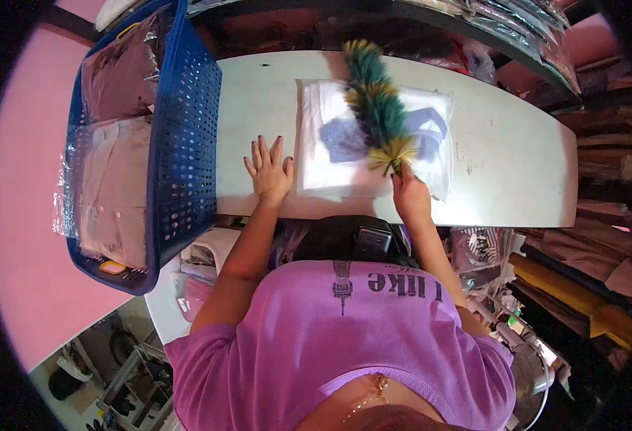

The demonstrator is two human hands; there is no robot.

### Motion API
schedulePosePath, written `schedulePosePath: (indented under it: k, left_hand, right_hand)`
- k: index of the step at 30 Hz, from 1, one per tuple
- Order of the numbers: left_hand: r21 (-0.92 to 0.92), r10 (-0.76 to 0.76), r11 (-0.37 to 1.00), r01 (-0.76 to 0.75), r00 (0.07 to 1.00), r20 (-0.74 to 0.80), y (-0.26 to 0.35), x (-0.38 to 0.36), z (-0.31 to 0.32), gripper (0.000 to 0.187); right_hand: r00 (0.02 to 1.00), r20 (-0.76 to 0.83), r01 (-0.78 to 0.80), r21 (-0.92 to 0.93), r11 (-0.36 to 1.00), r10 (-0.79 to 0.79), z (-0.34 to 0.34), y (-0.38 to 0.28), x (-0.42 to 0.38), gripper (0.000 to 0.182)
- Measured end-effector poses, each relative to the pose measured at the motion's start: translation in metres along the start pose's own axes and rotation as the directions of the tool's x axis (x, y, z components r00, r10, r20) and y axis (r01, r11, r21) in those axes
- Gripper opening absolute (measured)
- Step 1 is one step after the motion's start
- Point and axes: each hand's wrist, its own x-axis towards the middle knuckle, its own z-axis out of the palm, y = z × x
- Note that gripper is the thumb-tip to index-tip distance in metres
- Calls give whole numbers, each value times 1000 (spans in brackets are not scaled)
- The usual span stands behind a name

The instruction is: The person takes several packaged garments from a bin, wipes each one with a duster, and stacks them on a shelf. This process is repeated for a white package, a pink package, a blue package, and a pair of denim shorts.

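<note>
My right hand point(411, 195) is closed around the handle end of a fluffy green and yellow duster point(380, 115). The duster reaches away from me across a white folded garment in a clear plastic bag point(323, 176), which has a blue-grey printed patch. Part of the patch is hidden under the duster's fibres. My left hand point(270, 171) lies flat on the white table point(510, 165), fingers spread, just left of the bag and holding nothing.
A blue perforated basket point(186, 144) with bagged clothes point(114, 187) stands at the left edge of the table. Bagged garments sit on a shelf point(503, 50) at the back. More folded clothing point(610, 172) is stacked on the right.
</note>
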Motion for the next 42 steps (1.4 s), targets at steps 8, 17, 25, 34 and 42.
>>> schedulePosePath:
  k: [8, 17, 25, 34, 42]
  left_hand:
    - [-132, -71, 988, 74, 997, 32, 11, 18, 4, 49]
    - [-178, 431, 891, -417, 901, 44, 70, 47, -1, 56]
    - [-191, 408, 896, -400, 913, 4, 79, 44, -6, 56]
    - [-183, 116, 976, -117, 993, -11, 107, 43, 16, 50]
    - [-347, 384, 845, -407, 913, -136, 242, 45, -6, 55]
  right_hand:
    - [987, 60, -147, -60, 987, 151, -32, 26, -20, 36]
    - [995, 49, -88, -67, 994, 91, -47, 51, -42, 36]
    - [991, -80, -99, 67, 993, 104, -57, 77, -64, 39]
    - [947, -177, -216, 269, 939, 269, -59, 131, -78, 39]
    - [903, -236, -332, 146, 932, 359, -67, 199, -69, 35]
